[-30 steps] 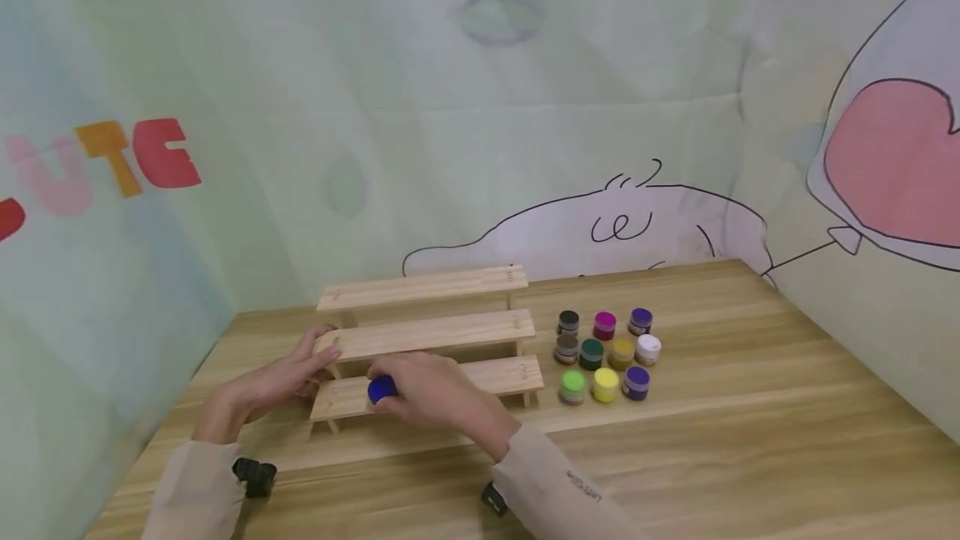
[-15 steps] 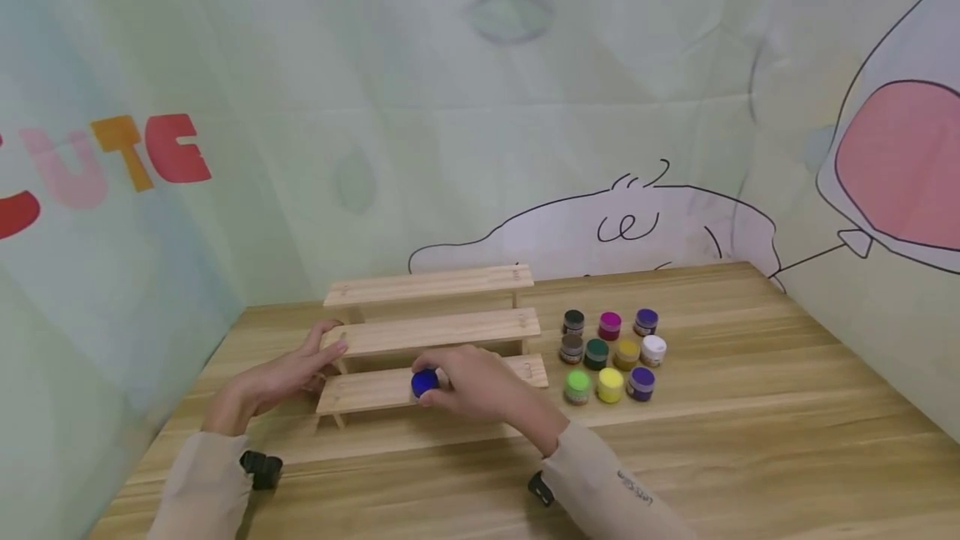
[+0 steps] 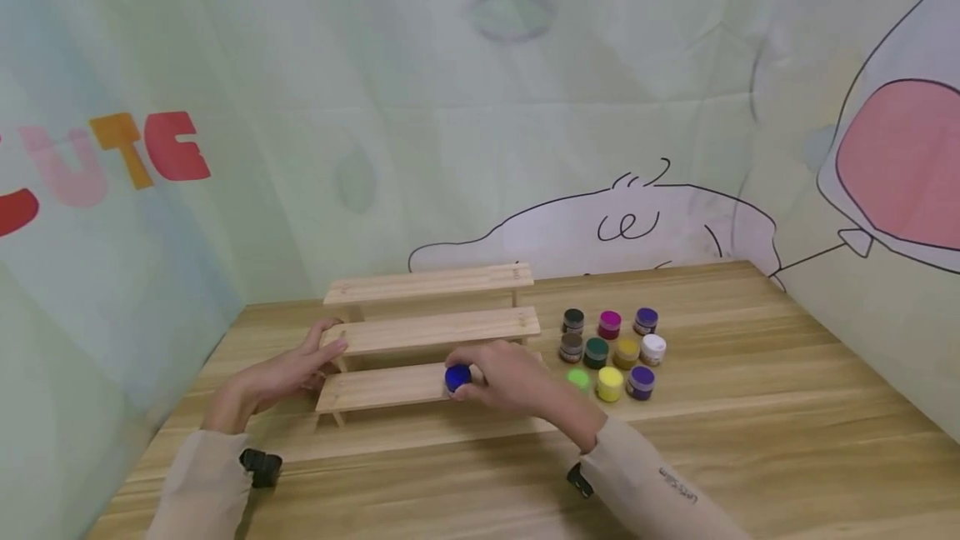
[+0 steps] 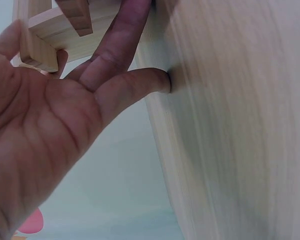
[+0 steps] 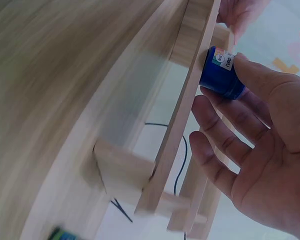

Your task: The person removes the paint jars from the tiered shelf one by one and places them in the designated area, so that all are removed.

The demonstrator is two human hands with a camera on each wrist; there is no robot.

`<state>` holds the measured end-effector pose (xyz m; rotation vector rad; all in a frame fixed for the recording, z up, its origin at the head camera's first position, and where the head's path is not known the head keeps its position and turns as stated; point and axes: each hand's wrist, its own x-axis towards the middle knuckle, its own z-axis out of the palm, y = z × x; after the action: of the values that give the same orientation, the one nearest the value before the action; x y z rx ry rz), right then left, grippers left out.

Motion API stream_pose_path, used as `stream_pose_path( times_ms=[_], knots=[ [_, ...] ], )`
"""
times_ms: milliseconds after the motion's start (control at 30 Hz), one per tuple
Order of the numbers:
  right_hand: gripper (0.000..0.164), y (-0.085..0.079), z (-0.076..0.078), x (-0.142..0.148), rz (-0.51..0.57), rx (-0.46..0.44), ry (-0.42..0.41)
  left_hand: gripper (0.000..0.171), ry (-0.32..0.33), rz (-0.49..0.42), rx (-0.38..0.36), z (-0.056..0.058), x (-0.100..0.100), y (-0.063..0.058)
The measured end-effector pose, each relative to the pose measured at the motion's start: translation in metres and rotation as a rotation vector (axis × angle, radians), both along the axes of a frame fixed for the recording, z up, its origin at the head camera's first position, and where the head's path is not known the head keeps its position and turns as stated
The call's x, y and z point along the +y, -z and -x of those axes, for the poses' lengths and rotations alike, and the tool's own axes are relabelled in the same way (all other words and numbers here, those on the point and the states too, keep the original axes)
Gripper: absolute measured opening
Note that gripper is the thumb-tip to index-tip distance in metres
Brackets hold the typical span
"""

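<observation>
A pale three-tier wooden rack [image 3: 427, 332] stands on the table, its tiers rising toward the back. With thumb and fingers my right hand [image 3: 517, 382] pinches a small blue paint jar [image 3: 457, 378] on the front tier, right of its middle. In the right wrist view the jar [image 5: 220, 74] sits with its base against the board, a label on its side. My left hand [image 3: 288, 373] holds the rack's left end, thumb over the middle tier's corner. The left wrist view shows its lower fingers [image 4: 135, 87] stretched down to the tabletop beside the rack.
Right of the rack, several paint jars stand in loose rows, among them a yellow jar [image 3: 609, 384], a white jar [image 3: 653, 349] and a magenta jar [image 3: 610, 324]. A light green jar [image 3: 578, 380] is partly hidden by my right hand. A printed curtain [image 3: 450, 123] hangs behind the table.
My right hand has moved the blue jar rightward along the front tier, from near its left end to past the middle. The left hand has kept its place on the rack.
</observation>
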<state>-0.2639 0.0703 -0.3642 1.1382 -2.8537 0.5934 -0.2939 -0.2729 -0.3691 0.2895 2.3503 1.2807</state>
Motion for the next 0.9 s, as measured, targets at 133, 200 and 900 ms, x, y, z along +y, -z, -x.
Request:
stream_pose_path(
  times_ms=[133,200,900],
  knots=[
    [0.038,-0.001,-0.001,0.012,0.004,-0.009,0.028,0.068,0.005,-0.003,-0.003,0.0,0.0,-0.002],
    [0.038,-0.002,-0.001,0.018,0.006,-0.02,0.044,0.068,0.008,0.0,-0.002,0.0,0.0,-0.002],
    [0.029,-0.025,0.012,0.079,-0.011,-0.22,-0.003,0.073,0.019,0.025,-0.001,0.0,-0.003,0.0]
  ],
)
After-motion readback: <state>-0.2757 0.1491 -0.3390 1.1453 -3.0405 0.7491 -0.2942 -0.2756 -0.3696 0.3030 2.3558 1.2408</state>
